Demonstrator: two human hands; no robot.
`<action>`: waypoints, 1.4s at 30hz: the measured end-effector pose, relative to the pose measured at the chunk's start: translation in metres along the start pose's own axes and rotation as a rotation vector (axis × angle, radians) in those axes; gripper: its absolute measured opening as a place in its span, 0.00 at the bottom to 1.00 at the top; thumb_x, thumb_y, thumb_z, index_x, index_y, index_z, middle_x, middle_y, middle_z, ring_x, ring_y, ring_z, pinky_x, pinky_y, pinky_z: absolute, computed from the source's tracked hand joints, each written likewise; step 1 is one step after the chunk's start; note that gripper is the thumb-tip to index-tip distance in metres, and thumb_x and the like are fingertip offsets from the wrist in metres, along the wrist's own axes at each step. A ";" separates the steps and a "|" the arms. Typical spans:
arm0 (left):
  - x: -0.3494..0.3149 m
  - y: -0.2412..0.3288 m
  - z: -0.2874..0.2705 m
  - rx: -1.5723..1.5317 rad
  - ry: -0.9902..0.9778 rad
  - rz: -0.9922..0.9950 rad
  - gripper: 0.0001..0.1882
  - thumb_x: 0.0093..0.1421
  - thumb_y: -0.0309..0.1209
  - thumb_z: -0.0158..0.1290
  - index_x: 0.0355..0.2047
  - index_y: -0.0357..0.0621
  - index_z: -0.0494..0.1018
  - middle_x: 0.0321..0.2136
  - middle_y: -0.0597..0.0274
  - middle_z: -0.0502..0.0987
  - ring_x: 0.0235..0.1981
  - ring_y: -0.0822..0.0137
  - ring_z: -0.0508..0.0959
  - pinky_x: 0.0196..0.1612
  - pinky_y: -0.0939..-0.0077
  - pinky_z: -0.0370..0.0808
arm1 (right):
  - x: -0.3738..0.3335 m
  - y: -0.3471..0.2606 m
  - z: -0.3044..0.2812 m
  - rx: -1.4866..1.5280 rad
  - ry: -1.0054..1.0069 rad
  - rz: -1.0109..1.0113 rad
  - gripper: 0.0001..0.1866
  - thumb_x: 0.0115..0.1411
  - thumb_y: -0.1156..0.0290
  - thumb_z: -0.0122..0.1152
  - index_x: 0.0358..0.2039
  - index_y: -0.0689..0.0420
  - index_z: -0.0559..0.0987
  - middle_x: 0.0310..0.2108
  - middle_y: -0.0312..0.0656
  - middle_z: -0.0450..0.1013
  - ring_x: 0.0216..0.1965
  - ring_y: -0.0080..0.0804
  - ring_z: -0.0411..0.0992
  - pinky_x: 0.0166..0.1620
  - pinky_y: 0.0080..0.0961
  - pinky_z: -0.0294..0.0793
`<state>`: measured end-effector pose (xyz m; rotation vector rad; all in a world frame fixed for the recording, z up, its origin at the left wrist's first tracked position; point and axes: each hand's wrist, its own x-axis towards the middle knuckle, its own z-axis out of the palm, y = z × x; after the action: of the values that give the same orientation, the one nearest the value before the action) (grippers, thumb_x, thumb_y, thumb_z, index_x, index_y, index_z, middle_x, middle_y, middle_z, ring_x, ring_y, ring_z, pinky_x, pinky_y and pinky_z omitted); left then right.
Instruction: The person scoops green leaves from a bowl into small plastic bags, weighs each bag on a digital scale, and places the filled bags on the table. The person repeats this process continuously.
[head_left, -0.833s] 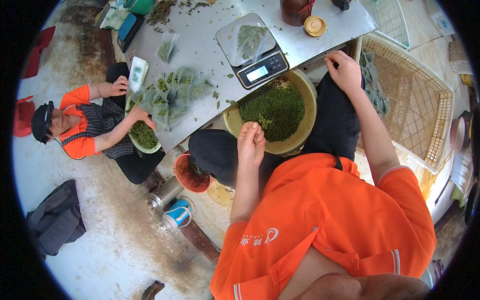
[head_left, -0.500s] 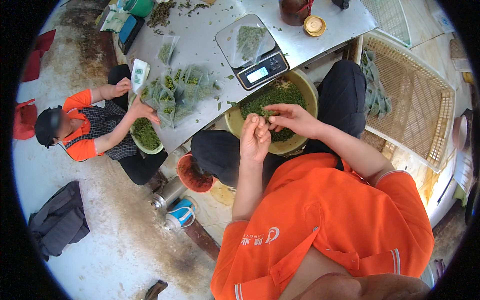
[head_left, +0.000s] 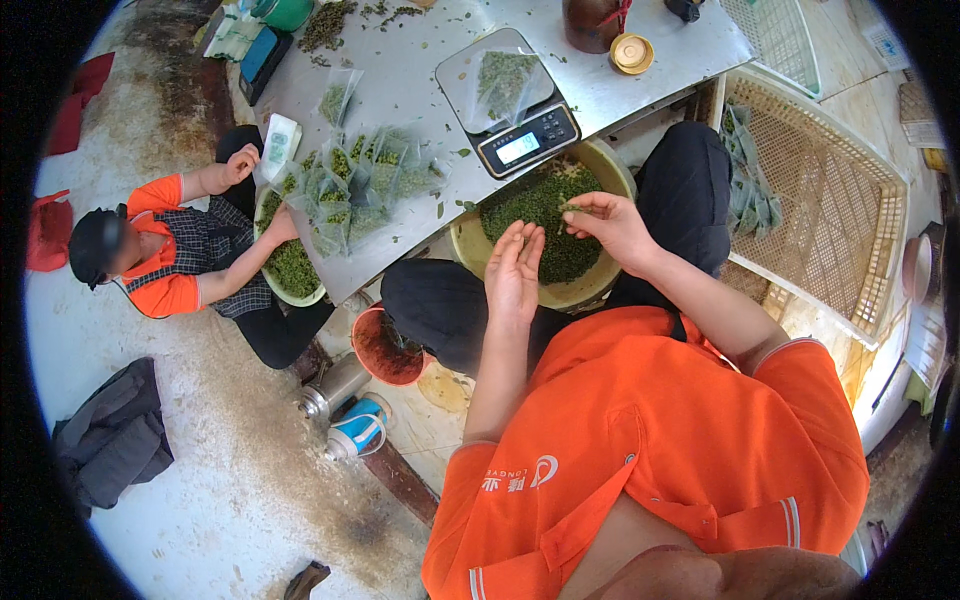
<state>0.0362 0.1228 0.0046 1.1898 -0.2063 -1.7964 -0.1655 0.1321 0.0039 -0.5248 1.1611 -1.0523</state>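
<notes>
My right hand [head_left: 612,232] pinches a small green sprig [head_left: 568,209] between thumb and fingertips. It hangs over a wide yellowish basin [head_left: 462,236] of small green plant bits [head_left: 545,215]. Beside it, above the basin's near left part, my left hand [head_left: 514,268] has its palm partly showing and its fingers loosely raised, slightly apart; I make out nothing in them. Just beyond the basin, a digital scale [head_left: 520,140] stands at the table edge with a clear bag of green plant pieces [head_left: 505,85] on its plate.
On the metal table [head_left: 400,70], several filled clear bags [head_left: 350,190] lie to the left. A co-worker [head_left: 200,235] sits there, one hand at a green-filled bowl [head_left: 292,270]. A plastic crate [head_left: 820,200] holding bags is at right. A red bucket [head_left: 385,350] and blue flask [head_left: 357,428] stand lower left.
My hands have moved apart; the right one went slightly right and up with the sprig, and the left one's fingers loosened. The co-worker's hand moved from the bags down to the bowl.
</notes>
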 end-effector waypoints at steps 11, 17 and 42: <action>0.046 0.068 0.107 -0.024 -0.227 0.256 0.32 0.74 0.21 0.43 0.71 0.18 0.43 0.69 0.30 0.54 0.71 0.43 0.61 0.76 0.57 0.62 | -0.010 -0.001 -0.017 -0.075 0.113 0.058 0.16 0.66 0.72 0.68 0.51 0.66 0.78 0.38 0.39 0.81 0.37 0.22 0.78 0.41 0.21 0.77; 0.025 0.050 0.075 0.070 -0.150 0.216 0.25 0.74 0.23 0.47 0.67 0.21 0.59 0.64 0.35 0.67 0.67 0.49 0.71 0.72 0.59 0.69 | -0.015 -0.016 -0.010 0.204 0.059 0.156 0.13 0.67 0.72 0.67 0.50 0.61 0.79 0.41 0.38 0.81 0.39 0.25 0.80 0.43 0.21 0.78; -0.041 0.024 0.048 0.610 -0.155 0.397 0.05 0.64 0.20 0.62 0.40 0.36 0.81 0.33 0.70 0.81 0.32 0.80 0.76 0.38 0.85 0.73 | -0.025 -0.029 0.012 0.284 -0.165 -0.002 0.11 0.66 0.77 0.68 0.48 0.59 0.82 0.44 0.35 0.81 0.44 0.22 0.78 0.49 0.22 0.79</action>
<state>0.0162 0.1255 0.0689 1.2984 -1.0648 -1.5065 -0.1665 0.1393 0.0433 -0.3804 0.8492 -1.1321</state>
